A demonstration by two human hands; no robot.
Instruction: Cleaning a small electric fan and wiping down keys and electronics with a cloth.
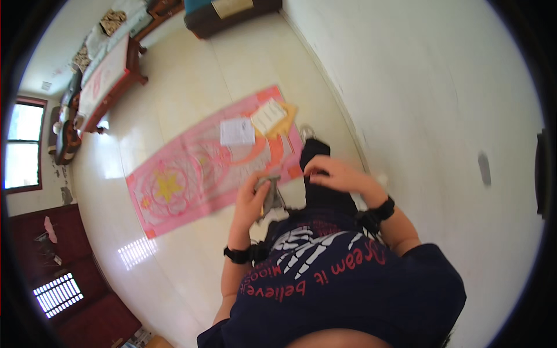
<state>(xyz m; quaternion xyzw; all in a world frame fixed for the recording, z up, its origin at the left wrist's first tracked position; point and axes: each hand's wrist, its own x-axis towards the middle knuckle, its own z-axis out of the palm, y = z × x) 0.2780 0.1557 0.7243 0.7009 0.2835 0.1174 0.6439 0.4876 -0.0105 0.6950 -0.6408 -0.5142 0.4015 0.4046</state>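
Note:
In my left hand (250, 200) is a small grey piece of what looks like cloth (271, 195), pinched between thumb and fingers in front of my waist. Blur and the hand hide part of it. My right hand (333, 174) hovers to the right over my dark trouser leg, its fingers bent and apart with nothing in them. On the floor ahead lies a pink patterned mat (187, 174) with a yellow star. A white printed sheet (237, 132) and a cream sheet (269, 116) rest on it, the latter over a yellow-orange piece (285, 122).
A white wall (417, 108) runs close along my right side. Pale floor tiles (182, 100) surround the mat. Farther off stand a low wooden table (106, 87) and a dark box-like piece of furniture (235, 17). Dark red doors (52, 243) are at the left.

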